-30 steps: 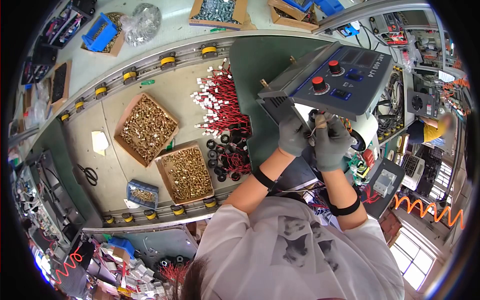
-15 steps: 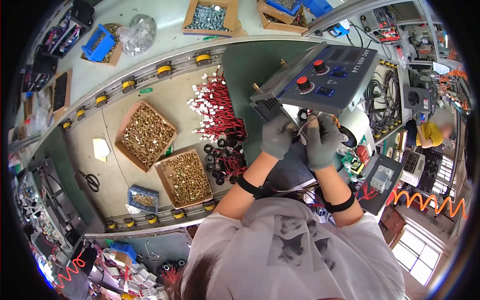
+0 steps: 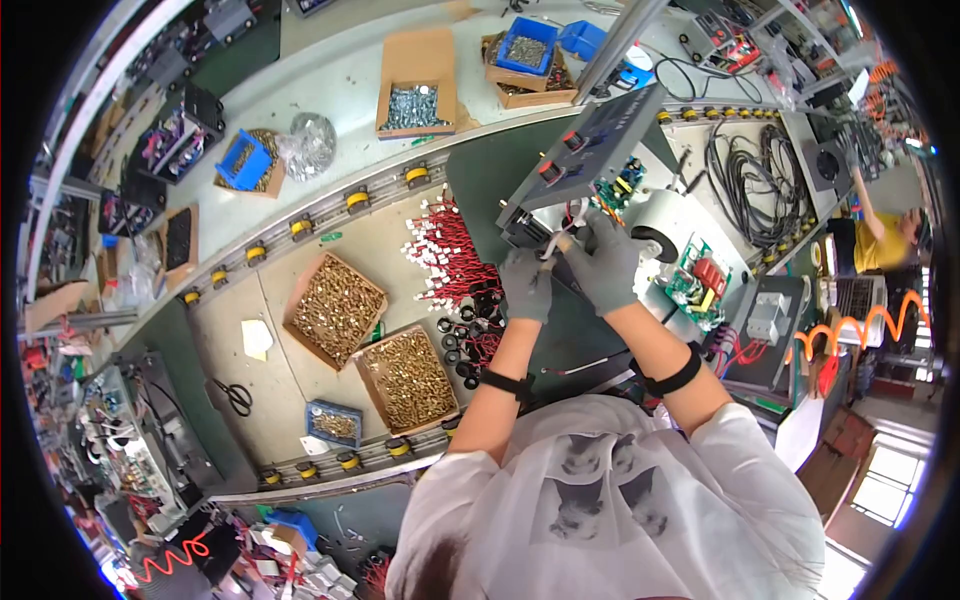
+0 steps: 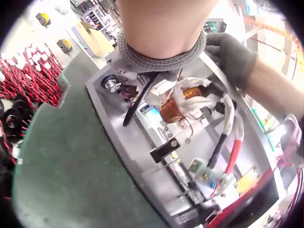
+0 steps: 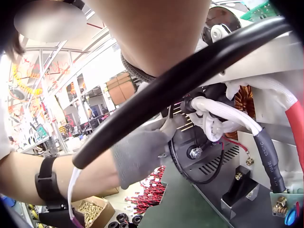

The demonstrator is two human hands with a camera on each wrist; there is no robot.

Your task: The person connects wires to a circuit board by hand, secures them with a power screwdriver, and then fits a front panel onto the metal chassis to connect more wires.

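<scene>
In the head view a grey-gloved left hand (image 3: 527,285) and right hand (image 3: 605,265) meet under the near edge of a machine's dark front panel (image 3: 600,145) with red knobs. Between their fingertips runs a short white-sleeved cable (image 3: 559,238), pinched from both sides. The right wrist view shows the left hand (image 5: 142,154) by the grey panel (image 5: 199,166), next to a thin black looped wire (image 5: 209,179). Inside the chassis a copper coil (image 4: 172,111) and thick white-sleeved leads (image 4: 229,116) are visible. The left fingers are hidden in the left wrist view; the right hand (image 4: 232,59) is behind the chassis wall.
A green mat (image 3: 580,350) lies under the machine. To its left are red twisted wires with white plugs (image 3: 440,255), black rings (image 3: 460,350) and two cartons of brass fittings (image 3: 335,312) (image 3: 408,380). Coiled black cable (image 3: 760,185) lies at the right; a circuit board (image 3: 700,285) is nearer.
The head view has shifted, and the front panel now appears steeper and more edge-on, exposing more of the chassis interior. Both hands have moved left and stay close together at its near edge.
</scene>
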